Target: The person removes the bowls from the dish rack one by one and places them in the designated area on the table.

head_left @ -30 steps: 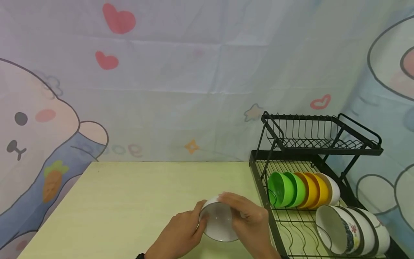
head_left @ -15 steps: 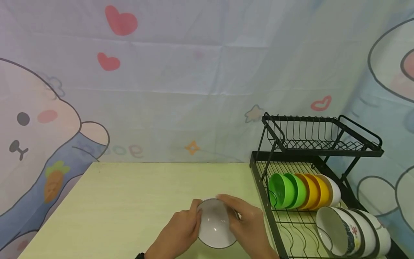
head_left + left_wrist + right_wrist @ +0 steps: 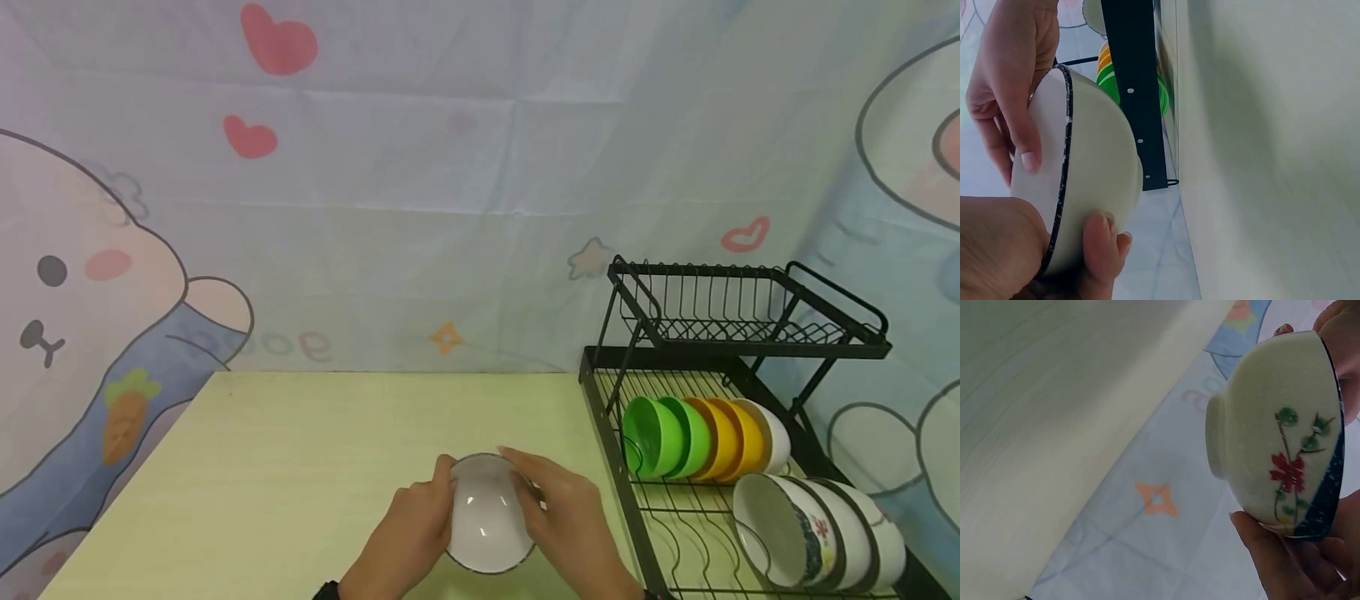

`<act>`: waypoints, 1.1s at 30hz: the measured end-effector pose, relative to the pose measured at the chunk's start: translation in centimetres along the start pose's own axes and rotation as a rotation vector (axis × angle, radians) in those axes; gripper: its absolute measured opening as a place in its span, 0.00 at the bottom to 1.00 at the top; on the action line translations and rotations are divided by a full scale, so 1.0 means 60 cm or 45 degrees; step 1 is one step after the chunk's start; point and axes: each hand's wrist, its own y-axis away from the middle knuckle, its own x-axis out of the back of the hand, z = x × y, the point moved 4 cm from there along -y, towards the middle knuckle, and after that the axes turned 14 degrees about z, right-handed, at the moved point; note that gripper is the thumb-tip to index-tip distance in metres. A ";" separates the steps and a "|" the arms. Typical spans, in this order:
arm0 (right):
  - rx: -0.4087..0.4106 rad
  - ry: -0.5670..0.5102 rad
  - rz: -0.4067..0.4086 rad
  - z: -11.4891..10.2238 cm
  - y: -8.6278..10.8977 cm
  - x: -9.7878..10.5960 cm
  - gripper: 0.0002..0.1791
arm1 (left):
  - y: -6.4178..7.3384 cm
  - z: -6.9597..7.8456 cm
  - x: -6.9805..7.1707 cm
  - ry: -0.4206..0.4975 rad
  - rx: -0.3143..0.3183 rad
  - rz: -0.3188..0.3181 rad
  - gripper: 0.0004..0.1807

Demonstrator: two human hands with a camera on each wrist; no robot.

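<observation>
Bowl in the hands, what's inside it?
The bowl shows only bare white inside, with glints; the left hand and right hand hide parts near its edges.

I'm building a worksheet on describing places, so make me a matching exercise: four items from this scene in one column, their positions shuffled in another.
Things:
1. Round white bowl with a painted red flower
2. Bright green round bowls
3. Orange round bowls
4. White bowls with dark rims

Places:
A. Left end of the far row, on the black metal wire rack
B. The rack's row nearest the viewer
C. Held between left hand and right hand
D. Middle of the far row

Pairs: 1-C, 2-A, 3-D, 4-B
</observation>
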 end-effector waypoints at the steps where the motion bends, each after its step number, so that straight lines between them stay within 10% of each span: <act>1: -0.025 0.000 -0.020 0.000 0.001 -0.001 0.21 | 0.000 -0.001 0.001 -0.014 0.003 0.010 0.06; 33: -0.111 0.169 -0.420 0.007 0.023 -0.025 0.16 | -0.006 -0.093 0.031 -0.202 0.309 0.009 0.13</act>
